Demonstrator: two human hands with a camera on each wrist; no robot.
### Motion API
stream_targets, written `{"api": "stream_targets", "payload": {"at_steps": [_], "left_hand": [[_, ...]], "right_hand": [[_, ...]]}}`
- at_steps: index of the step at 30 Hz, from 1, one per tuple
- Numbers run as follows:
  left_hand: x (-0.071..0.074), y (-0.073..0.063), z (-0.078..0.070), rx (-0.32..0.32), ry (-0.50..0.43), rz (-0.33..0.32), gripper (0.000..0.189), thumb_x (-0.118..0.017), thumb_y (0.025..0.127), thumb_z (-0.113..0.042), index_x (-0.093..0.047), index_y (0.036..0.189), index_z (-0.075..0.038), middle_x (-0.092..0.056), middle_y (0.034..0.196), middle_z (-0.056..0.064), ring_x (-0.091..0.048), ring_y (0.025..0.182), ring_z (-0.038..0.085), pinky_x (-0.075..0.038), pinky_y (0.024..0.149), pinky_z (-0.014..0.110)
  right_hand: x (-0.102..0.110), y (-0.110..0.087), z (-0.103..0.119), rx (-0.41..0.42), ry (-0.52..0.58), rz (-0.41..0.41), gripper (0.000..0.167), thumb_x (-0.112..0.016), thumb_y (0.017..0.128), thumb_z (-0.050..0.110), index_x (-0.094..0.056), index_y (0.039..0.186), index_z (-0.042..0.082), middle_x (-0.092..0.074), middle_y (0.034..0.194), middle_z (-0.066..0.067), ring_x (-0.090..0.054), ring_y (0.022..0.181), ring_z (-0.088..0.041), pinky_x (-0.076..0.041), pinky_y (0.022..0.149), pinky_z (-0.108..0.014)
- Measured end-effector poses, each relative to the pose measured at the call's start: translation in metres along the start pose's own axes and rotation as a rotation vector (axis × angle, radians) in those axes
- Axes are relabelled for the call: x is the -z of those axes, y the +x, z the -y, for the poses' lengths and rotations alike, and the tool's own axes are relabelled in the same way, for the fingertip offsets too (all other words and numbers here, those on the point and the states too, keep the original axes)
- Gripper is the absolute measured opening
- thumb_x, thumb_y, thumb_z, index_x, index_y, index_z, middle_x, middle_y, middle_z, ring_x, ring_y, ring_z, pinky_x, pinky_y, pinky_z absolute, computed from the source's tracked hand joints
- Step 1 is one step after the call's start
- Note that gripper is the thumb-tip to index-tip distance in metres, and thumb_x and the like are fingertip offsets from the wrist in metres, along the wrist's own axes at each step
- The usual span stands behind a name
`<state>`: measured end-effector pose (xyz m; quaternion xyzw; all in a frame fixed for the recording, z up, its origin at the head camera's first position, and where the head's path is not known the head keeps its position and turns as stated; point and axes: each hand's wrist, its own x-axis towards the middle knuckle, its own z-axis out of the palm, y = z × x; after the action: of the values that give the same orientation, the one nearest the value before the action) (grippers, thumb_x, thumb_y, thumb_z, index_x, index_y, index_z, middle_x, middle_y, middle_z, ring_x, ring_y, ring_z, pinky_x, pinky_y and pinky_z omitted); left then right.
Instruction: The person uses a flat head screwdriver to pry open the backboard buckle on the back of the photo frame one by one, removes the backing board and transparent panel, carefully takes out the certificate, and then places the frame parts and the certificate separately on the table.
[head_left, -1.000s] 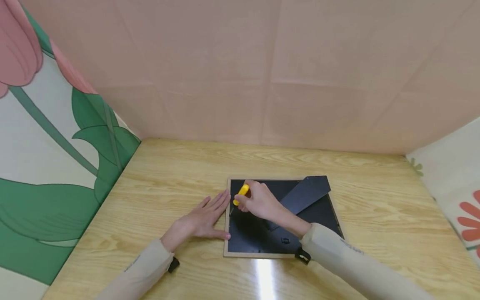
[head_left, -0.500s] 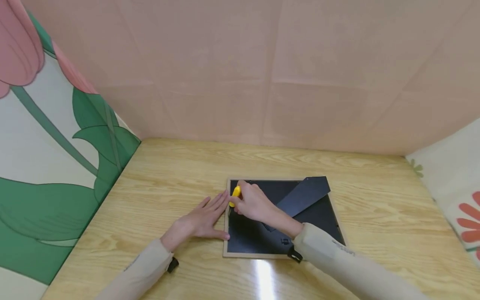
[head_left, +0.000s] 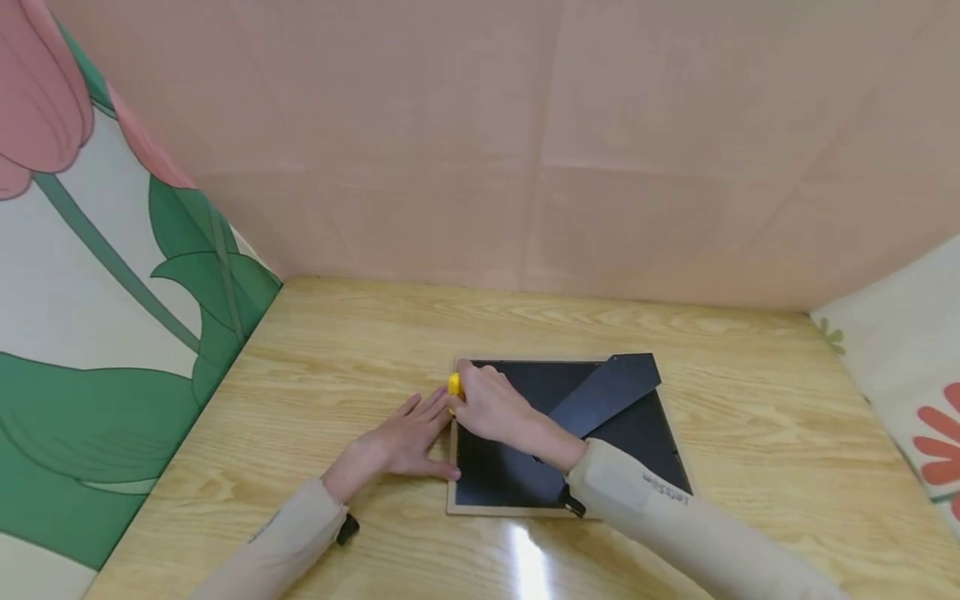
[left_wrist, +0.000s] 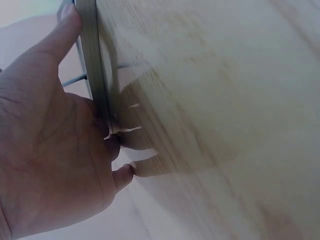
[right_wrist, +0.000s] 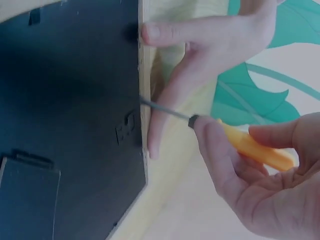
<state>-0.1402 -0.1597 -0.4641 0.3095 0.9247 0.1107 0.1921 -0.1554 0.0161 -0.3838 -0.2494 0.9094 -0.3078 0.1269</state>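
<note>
Left hand point(head_left: 407, 440) lies straight-fingered against the black-backed frame point(head_left: 495, 479); right hand point(head_left: 495, 408) grips a yellow-handled screwdriver point(right_wrist: 256, 148).

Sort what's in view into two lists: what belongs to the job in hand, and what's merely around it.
In the job:
yellow-handled tool, gripped by the right hand
wooden-edged frame, touched by the left hand
black backing
black strut across it

Merely around:
wood-grain table
pink backdrop
flower-printed panels
</note>
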Motion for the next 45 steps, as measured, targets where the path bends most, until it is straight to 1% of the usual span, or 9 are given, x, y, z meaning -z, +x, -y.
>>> {"api": "stream_targets", "payload": {"at_steps": [6,11,18,24,28,30,33,38,45], "left_hand": [[-0.001,0.007,0.000,-0.034,-0.027,0.005,0.108,-0.056,0.084,-0.068,-0.003,0.155,-0.007,0.006,0.161,0.009,0.001,0.147,0.025,-0.006,0.116,0.051],[0.001,0.009,0.006,-0.050,-0.048,-0.002,0.111,-0.058,0.083,-0.067,0.000,0.155,-0.005,0.006,0.161,0.011,0.000,0.147,0.025,-0.006,0.116,0.051],[0.012,0.010,0.022,-0.076,-0.093,-0.014,0.112,-0.066,0.082,-0.060,-0.001,0.155,-0.005,0.005,0.161,0.011,0.003,0.146,0.032,-0.005,0.114,0.055],[0.016,0.008,0.022,-0.067,-0.070,-0.046,0.102,-0.069,0.086,-0.049,-0.009,0.154,-0.002,-0.002,0.160,0.015,-0.002,0.146,0.034,-0.008,0.114,0.055],[0.012,-0.008,-0.008,-0.069,0.050,-0.155,0.076,-0.070,0.089,-0.037,-0.036,0.146,0.000,-0.032,0.151,0.017,-0.029,0.139,0.031,-0.025,0.111,0.051],[0.007,-0.014,-0.024,-0.115,0.106,-0.201,0.060,-0.070,0.089,-0.035,-0.050,0.136,-0.004,-0.046,0.138,0.012,-0.042,0.127,0.026,-0.036,0.105,0.045],[-0.001,-0.017,-0.041,-0.194,0.165,-0.225,0.048,-0.072,0.087,-0.037,-0.059,0.124,-0.009,-0.051,0.124,0.006,-0.049,0.113,0.020,-0.045,0.094,0.038],[-0.011,-0.016,-0.046,-0.213,0.255,-0.269,0.048,-0.074,0.084,-0.040,-0.060,0.120,-0.012,-0.052,0.123,0.005,-0.051,0.108,0.019,-0.048,0.088,0.035],[-0.014,-0.014,-0.042,-0.238,0.278,-0.320,0.047,-0.076,0.082,-0.039,-0.061,0.118,-0.012,-0.053,0.122,0.005,-0.052,0.106,0.019,-0.050,0.084,0.033]], "right_hand": [[0.017,-0.007,-0.018,-0.047,0.125,0.036,0.028,-0.065,0.093,0.011,-0.053,0.111,-0.006,-0.062,0.068,-0.004,-0.061,0.053,-0.013,-0.051,0.048,-0.024],[0.045,-0.020,-0.044,-0.030,0.300,-0.004,0.020,-0.063,0.094,0.010,-0.053,0.104,-0.003,-0.067,0.079,-0.009,-0.067,0.065,-0.019,-0.058,0.063,-0.034],[0.061,-0.059,-0.123,-0.015,0.580,-0.005,0.025,-0.058,0.098,0.015,-0.051,0.108,-0.006,-0.071,0.094,-0.019,-0.069,0.083,-0.036,-0.056,0.075,-0.047],[0.061,-0.115,-0.183,-0.061,0.746,-0.009,0.025,-0.050,0.101,0.012,-0.051,0.110,-0.011,-0.070,0.099,-0.023,-0.070,0.089,-0.031,-0.055,0.080,-0.045],[0.061,-0.148,-0.204,-0.100,0.747,-0.040,0.025,-0.046,0.103,0.013,-0.051,0.112,-0.010,-0.070,0.099,-0.020,-0.069,0.092,-0.028,-0.055,0.082,-0.038],[0.061,-0.157,-0.208,-0.157,0.706,-0.066,0.029,-0.047,0.103,0.016,-0.051,0.113,-0.011,-0.069,0.101,-0.019,-0.068,0.094,-0.025,-0.054,0.083,-0.033],[0.057,-0.165,-0.209,-0.251,0.644,-0.090,0.033,-0.049,0.102,0.021,-0.053,0.113,-0.009,-0.066,0.105,-0.015,-0.066,0.096,-0.022,-0.052,0.085,-0.028],[0.052,-0.163,-0.205,-0.333,0.609,-0.103,0.036,-0.051,0.101,0.027,-0.057,0.112,-0.007,-0.066,0.104,-0.012,-0.064,0.095,-0.019,-0.050,0.083,-0.027],[0.049,-0.163,-0.195,-0.421,0.582,-0.127,0.039,-0.052,0.101,0.030,-0.058,0.114,-0.007,-0.070,0.100,-0.011,-0.063,0.094,-0.020,-0.048,0.084,-0.029]]}}
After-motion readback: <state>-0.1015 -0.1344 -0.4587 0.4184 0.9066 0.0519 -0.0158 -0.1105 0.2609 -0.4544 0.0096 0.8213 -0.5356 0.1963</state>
